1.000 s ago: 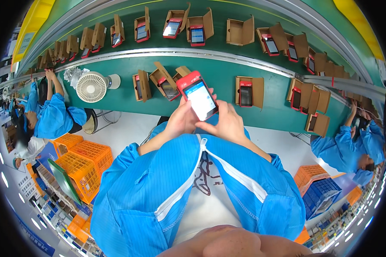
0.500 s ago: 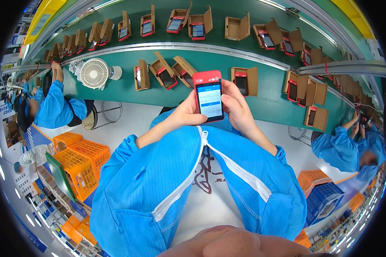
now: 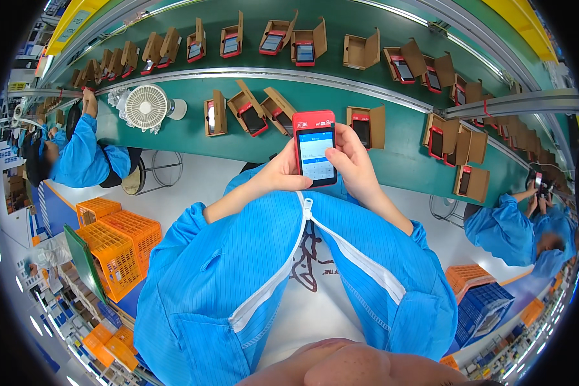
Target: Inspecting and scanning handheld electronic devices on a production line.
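Observation:
A red handheld payment terminal with a black-framed, lit touchscreen is held upright in front of my chest. My left hand wraps its lower left side, the thumb along the bottom edge. My right hand grips the right side, its fingers behind the case and its thumb lying over the screen. The screen shows input lines, a blue bar and a keypad. Just beyond on the bench are open cardboard boxes with similar terminals: one box right of the device, another box to its left.
A green bench crosses in front, with a white fan at left. Behind a metal rail, a green shelf carries a row of open boxes. Orange crates and a blue crate stand on the floor. Co-workers sit at both sides.
My right thumb has moved from the terminal's right edge onto its screen. The terminal has stayed nearly in place in both hands, while the view has shifted slightly.

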The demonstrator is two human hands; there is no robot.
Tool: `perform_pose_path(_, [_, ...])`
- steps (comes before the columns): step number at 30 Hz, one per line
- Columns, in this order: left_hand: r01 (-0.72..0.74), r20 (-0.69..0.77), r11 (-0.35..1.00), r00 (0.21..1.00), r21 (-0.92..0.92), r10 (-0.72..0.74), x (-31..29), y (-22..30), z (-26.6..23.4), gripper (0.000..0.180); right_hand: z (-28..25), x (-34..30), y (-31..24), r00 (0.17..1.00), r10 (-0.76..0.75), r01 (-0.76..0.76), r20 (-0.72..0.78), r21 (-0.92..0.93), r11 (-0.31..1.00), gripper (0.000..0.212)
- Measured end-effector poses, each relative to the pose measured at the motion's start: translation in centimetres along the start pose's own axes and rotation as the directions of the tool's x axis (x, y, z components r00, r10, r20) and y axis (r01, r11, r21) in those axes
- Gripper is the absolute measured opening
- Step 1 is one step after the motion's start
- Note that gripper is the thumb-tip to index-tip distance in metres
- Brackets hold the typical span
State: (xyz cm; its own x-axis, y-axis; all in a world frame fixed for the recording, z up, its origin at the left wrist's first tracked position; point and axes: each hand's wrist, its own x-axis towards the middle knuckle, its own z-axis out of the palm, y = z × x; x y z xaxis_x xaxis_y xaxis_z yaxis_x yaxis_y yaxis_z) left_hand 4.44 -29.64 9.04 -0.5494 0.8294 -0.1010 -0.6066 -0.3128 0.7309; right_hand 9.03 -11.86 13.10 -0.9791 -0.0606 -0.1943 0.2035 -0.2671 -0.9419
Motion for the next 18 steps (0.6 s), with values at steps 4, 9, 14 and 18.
perform_pose_path(4, [-0.006, -0.019, 0.999, 1.000, 0.048, 0.007, -0.02, -0.20, -0.09, 0.087, 0.10, -0.06, 0.07, 1.000, -0.014, 0.014, 0.007, -0.018, 1.000, 0.048])
perform_pose_path(9, [0.012, -0.034, 1.000, 0.999, 0.019, -0.011, -0.22, 0.22, 0.22, 0.086, 0.18, -0.01, 0.14, 1.000, -0.001, 0.001, 0.012, -0.020, 1.000, 0.048])
perform_pose_path(14, [-0.001, -0.036, 1.000, 0.999, -0.008, 0.000, -0.25, 0.29, 0.09, 0.086, 0.32, 0.24, 0.23, 1.000, 0.007, -0.007, 0.010, -0.008, 1.000, 0.048])
perform_pose_path(18, [0.009, -0.043, 1.000, 0.999, 0.025, -0.008, -0.15, 0.27, -0.20, 0.085, 0.41, 0.40, 0.28, 1.000, -0.006, 0.007, 0.012, -0.025, 1.000, 0.048])
